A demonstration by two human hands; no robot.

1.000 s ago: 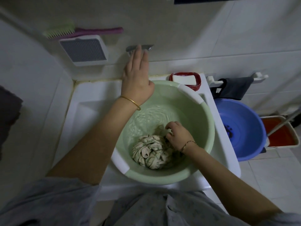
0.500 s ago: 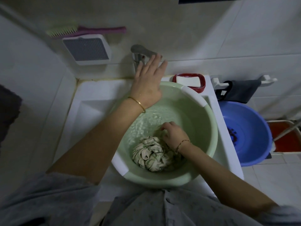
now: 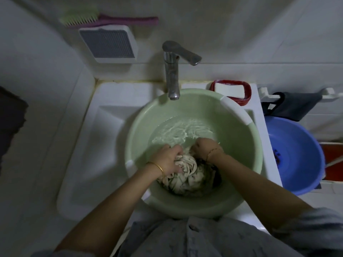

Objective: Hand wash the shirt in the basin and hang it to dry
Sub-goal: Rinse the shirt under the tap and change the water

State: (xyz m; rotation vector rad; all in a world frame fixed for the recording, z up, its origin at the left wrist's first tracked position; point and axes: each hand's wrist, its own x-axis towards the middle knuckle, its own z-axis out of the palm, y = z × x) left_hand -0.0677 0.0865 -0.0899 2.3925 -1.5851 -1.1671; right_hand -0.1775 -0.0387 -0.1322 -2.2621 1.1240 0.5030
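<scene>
**While the shirt sits in the water, both hands work it: the washing step**

As the head view looks down, the green basin (image 3: 133,138) stands in the white sink (image 3: 111,117) under the faucet (image 3: 171,71), from whose spout no stream can be seen. Rippled water (image 3: 181,130) fills its lower part. The shirt (image 3: 187,173), a pale wad of twisted folds, lies at the near side of the basin floor, partly in the water.

The left hand (image 3: 167,160), with a gold bangle at the wrist, has its fingers curled round a bunch of cloth at the wad's left top. The right hand (image 3: 204,149), with a thread bracelet, is fisted, knuckles up, its fingers dug into the cloth at the far right edge. Each grip is thus closed on the shirt, with most of the fabric lying between and just below the two hands.

This looks like the scrubbing step, with rinsing, wringing and hanging not yet done. The next move probably calls for rubbing the two held bunches against each other, then shifting the grip to fresh cloth. A soap bar (image 3: 229,90) rests in its red dish (image 3: 247,89) just behind the basin rim, within reach.
</scene>
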